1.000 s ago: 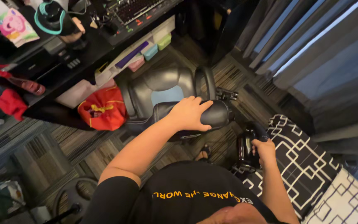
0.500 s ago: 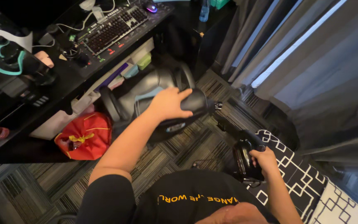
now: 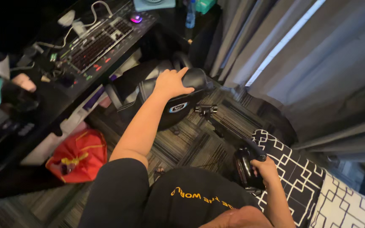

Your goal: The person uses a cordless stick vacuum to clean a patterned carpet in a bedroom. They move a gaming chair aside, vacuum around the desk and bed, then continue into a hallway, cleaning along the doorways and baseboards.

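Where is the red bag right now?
In the head view the red bag lies on the striped carpet, lower left, under the black desk, left of the person's left arm.

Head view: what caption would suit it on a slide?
Left hand on black office chair; right hand gripping black handheld vacuum.

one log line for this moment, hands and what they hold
left hand: on chair back | right hand: gripping black handheld vacuum | floor: carpet
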